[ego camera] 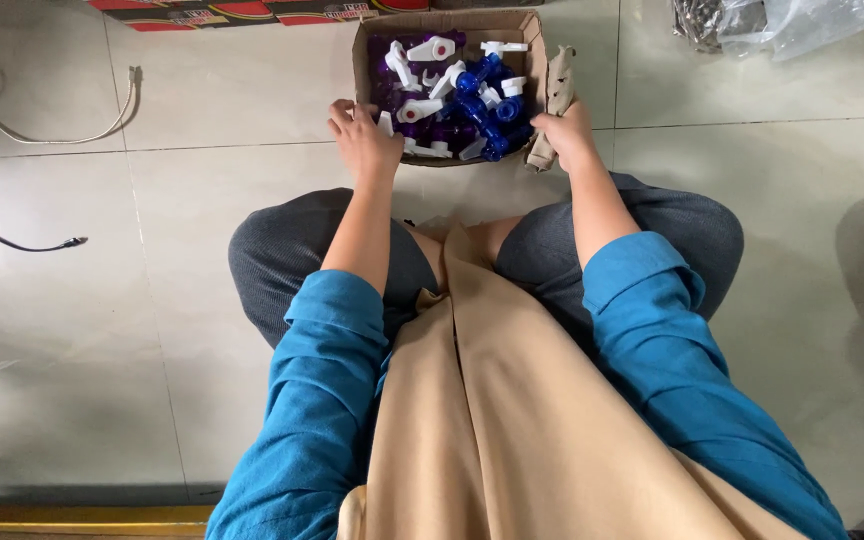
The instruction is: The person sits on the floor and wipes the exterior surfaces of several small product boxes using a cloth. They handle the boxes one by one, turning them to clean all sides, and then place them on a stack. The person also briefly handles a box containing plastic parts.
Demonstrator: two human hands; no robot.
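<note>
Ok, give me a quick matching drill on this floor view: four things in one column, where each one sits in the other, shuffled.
Things:
1. open brown cardboard box of blue, purple and white plastic spray nozzles
2. clear crumpled plastic bag
3. thin white cable
4. black cable with a plug end

Places:
A. top right corner of the floor
B. left edge, on the tile below the white one
C. between the left hand and the right hand
D. upper left, curving across the tile

Pairs: 1-C, 2-A, 3-D, 4-B
</note>
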